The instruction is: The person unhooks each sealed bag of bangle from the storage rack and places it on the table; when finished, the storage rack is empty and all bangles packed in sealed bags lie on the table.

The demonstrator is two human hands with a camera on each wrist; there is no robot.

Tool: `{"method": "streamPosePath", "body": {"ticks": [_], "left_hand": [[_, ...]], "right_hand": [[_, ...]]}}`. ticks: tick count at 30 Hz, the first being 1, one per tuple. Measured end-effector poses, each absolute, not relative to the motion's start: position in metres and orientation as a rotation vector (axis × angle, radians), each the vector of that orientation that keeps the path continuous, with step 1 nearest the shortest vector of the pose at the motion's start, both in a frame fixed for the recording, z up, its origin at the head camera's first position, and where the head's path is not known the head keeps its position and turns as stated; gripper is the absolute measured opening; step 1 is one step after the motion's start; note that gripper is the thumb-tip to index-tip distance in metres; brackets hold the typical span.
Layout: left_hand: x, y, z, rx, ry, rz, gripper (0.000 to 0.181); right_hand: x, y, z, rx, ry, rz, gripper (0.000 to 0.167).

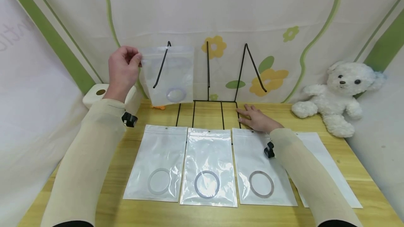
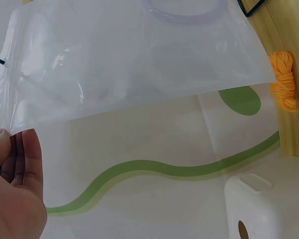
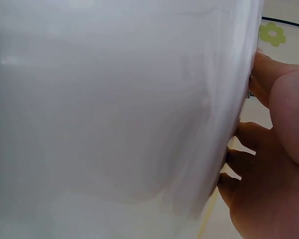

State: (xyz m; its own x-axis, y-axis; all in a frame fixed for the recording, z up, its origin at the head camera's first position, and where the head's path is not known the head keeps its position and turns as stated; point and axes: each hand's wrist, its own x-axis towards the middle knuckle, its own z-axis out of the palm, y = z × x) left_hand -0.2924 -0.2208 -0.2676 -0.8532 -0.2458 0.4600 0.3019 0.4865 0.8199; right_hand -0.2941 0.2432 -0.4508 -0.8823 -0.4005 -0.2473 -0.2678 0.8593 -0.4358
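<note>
My left hand [image 1: 123, 70] pinches the upper left corner of a clear zip bag [image 1: 168, 69] between thumb and fingers. Low inside that bag lies a pale lilac ring [image 1: 176, 95], partly seen in the left wrist view too. The bag overlaps the left prong of a black wire rack [image 1: 214, 101]; whether the prong passes through its hole, I cannot tell. With fingers spread, my right hand [image 1: 257, 117] is by the rack's base, at the top edge of a white-backed zip bag [image 1: 252, 157] holding a brownish ring. In the right wrist view, a blurred bag [image 3: 114, 114] hides the fingertips.
To the left lie two more ringed zip bags, one pale [image 1: 164, 153] and one bluish [image 1: 209, 153]. A white sheet or bag [image 1: 328, 167] is partly under my right arm. A white box [image 1: 94, 95], orange yarn [image 2: 284, 82] and a white teddy bear [image 1: 341, 94] stand around the back.
</note>
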Motion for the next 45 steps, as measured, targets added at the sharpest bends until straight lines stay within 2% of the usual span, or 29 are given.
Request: {"method": "streamPosePath", "body": {"ticks": [19, 45], "left_hand": [[-0.286, -0.222, -0.266, 0.029, -2.203, -1.319, 0.009], [-0.252, -0.223, -0.267, 0.011, -2.244, -1.326, 0.006]], "right_hand": [[-0.296, 0.238, -0.449, -0.524, 2.696, -0.560, 0.063], [-0.298, 0.242, -0.452, -0.504, 2.687, -0.554, 0.064]]}}
